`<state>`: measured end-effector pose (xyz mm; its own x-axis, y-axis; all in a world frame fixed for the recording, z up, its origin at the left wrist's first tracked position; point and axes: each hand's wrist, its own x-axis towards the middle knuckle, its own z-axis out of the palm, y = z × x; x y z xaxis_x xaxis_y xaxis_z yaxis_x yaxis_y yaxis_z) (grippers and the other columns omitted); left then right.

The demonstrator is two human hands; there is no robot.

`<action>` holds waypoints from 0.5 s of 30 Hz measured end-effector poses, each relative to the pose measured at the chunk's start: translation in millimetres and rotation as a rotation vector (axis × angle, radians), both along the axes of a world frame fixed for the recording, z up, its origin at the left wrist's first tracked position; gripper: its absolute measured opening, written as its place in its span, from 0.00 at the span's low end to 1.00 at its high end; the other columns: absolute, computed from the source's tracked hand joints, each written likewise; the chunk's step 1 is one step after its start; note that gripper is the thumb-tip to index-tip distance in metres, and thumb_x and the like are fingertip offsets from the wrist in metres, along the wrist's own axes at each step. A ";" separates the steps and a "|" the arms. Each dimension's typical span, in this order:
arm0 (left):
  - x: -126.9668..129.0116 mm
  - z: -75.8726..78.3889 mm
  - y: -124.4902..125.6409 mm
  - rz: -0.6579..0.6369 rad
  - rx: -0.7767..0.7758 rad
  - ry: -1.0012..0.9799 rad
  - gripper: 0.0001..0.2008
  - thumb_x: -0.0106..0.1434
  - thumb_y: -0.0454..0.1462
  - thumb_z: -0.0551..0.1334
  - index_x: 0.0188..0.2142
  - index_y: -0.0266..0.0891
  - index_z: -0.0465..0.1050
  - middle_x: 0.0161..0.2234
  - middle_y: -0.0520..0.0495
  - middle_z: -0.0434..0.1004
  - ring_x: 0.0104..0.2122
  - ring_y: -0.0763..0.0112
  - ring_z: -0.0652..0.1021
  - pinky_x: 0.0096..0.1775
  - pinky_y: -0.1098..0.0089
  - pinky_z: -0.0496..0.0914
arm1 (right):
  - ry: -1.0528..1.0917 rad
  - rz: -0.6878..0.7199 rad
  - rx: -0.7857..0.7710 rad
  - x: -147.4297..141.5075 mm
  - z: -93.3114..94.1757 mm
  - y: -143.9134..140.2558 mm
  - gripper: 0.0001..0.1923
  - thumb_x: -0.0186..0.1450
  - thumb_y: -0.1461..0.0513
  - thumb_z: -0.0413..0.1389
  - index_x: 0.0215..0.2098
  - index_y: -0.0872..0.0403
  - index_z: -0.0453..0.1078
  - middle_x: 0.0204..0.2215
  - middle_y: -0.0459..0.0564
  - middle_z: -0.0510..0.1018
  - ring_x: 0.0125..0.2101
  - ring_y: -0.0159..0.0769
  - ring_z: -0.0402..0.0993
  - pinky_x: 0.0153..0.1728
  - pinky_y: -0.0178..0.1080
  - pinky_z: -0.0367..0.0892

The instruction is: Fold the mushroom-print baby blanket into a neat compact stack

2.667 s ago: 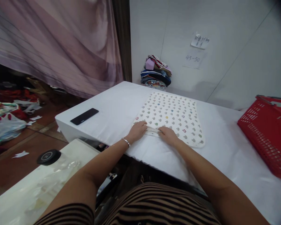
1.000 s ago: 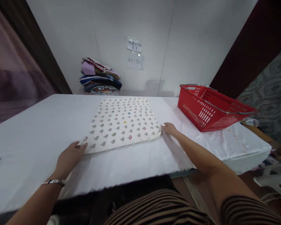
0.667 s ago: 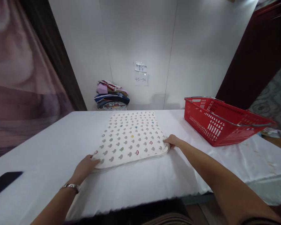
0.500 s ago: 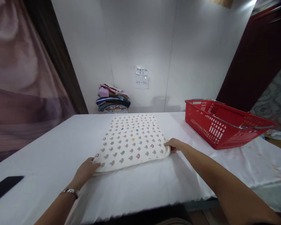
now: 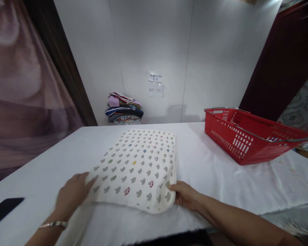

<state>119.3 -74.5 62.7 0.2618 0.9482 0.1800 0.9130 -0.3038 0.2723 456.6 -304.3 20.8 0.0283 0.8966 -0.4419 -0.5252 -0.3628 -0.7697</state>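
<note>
A folded cream cloth [image 5: 137, 167] with small grey and coloured mushroom prints lies on the white-covered table [image 5: 207, 177]. My left hand [image 5: 72, 194] grips its near left corner, and my right hand [image 5: 184, 196] grips its near right corner. The near edge of the cloth is raised a little off the table between my hands. A bracelet sits on my left wrist.
A red plastic basket [image 5: 248, 136] stands at the right of the table. A stack of folded clothes [image 5: 123, 109] rests against the back wall below two paper notes [image 5: 155, 83]. A black phone [image 5: 5, 208] lies at the table's left edge. A purple curtain [image 5: 20, 85] hangs left.
My hands have pulled the cloth toward me across the table, and its near edge now lifts off the surface. Earlier the hands slid from the middle of that edge out to its corners.
</note>
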 end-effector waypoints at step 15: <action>177.8 -53.8 -160.6 -0.737 0.284 -0.247 0.25 0.51 0.28 0.51 0.49 0.46 0.67 0.40 0.39 0.75 0.39 0.55 0.77 0.41 0.54 0.76 | 0.034 -0.111 0.114 -18.0 20.9 5.6 0.11 0.53 0.54 0.63 0.31 0.52 0.74 0.31 0.48 0.80 0.33 0.38 0.76 0.33 0.37 0.72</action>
<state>297.1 -235.1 8.8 0.7206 0.4584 0.5203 0.3765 -0.8887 0.2616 438.6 -298.7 41.7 0.1167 0.9334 -0.3395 -0.5839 -0.2120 -0.7837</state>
